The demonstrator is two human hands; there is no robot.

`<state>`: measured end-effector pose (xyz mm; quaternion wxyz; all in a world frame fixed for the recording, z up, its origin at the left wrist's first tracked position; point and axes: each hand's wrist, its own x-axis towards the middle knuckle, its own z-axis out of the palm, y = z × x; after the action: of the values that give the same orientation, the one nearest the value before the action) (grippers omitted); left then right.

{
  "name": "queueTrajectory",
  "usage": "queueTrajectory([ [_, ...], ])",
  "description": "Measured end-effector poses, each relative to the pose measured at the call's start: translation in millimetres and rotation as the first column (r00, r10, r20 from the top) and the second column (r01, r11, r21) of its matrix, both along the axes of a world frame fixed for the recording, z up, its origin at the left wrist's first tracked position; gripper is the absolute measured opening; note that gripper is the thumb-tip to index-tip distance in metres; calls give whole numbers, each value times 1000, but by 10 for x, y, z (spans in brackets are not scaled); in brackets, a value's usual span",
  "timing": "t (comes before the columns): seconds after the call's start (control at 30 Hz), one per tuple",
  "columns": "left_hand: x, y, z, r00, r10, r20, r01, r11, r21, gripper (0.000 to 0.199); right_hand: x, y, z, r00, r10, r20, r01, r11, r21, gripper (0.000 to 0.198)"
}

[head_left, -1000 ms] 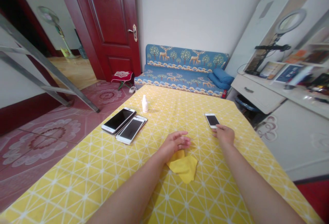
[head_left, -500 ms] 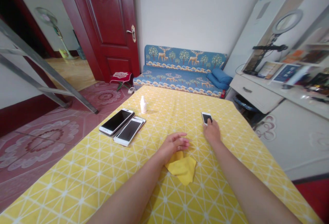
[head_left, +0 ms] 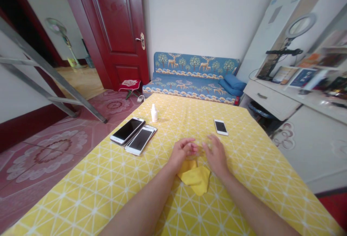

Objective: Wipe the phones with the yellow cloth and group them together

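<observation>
My left hand [head_left: 184,151] hovers at the far edge of a crumpled yellow cloth [head_left: 195,179], fingers loosely curled and a little apart, nothing visible in them. Facing it, my right hand [head_left: 215,154] is open and empty, close beside the cloth. Beyond the right hand, a small white smartphone [head_left: 221,127] lies face up, apart from the fingers. To the left are two larger phones: a white-framed one [head_left: 128,131] and, partly against it, a white phone [head_left: 141,140]. Behind them stands a small white bottle [head_left: 154,113].
A yellow patterned tablecloth [head_left: 94,192] covers the table. Past its far edge is a blue sofa [head_left: 189,80]. On the right stands a white cabinet [head_left: 320,138] with books and a ring light [head_left: 300,26]. A metal ladder [head_left: 54,80] leans at left.
My right hand has let go of the small phone and moved back left towards my left hand. The phone stays on the table. My left hand barely moved; the view shifted slightly.
</observation>
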<state>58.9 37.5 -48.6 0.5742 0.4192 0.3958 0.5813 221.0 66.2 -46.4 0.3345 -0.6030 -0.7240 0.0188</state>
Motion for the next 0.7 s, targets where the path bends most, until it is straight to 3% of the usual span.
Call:
queueTrajectory([
  [0.07, -67, 39, 9, 968, 174, -179, -158, 982, 101, 27, -158, -449, 110, 965, 262, 9, -260, 962, -87, 31],
  [0.1, -120, 58, 20, 939, 249, -238, -220, 965, 140, 25, -226, -655, 161, 945, 326, 32, -318, 938, -139, 26],
  [0.17, -260, 83, 61, 882, 357, -307, -313, 932, 184, 22, -334, -981, 232, 921, 383, 66, -366, 912, -183, 21],
  [0.27, -522, 68, 158, 759, 481, -438, -408, 876, 256, 21, -422, -1188, 230, 911, 406, 73, -386, 901, -198, 26],
  [0.3, -609, 50, 192, 676, 524, -518, -437, 851, 291, 24, -436, -1194, 206, 912, 404, 66, -385, 901, -200, 23],
  [0.37, -766, 6, 246, 305, 589, -748, -474, 775, 417, 30, -449, -1158, 151, 916, 399, 48, -383, 902, -200, 16],
  [0.43, -884, -34, 271, -32, 563, -826, -483, 715, 506, 33, -453, -1111, 108, 915, 402, 33, -388, 900, -199, 12],
  [0.5, -951, -57, 266, -191, 477, -858, -506, 701, 503, 35, -455, -1086, 88, 913, 409, 18, -397, 896, -197, 11],
  [0.6, -938, -63, 232, -234, 319, -919, -529, 751, 395, 40, -456, -1089, 83, 909, 416, 3, -407, 891, -201, 9],
  [0.7, -799, -61, 204, -194, 250, -949, -501, 806, 314, 48, -460, -1093, 77, 908, 419, -4, -411, 889, -201, 8],
])
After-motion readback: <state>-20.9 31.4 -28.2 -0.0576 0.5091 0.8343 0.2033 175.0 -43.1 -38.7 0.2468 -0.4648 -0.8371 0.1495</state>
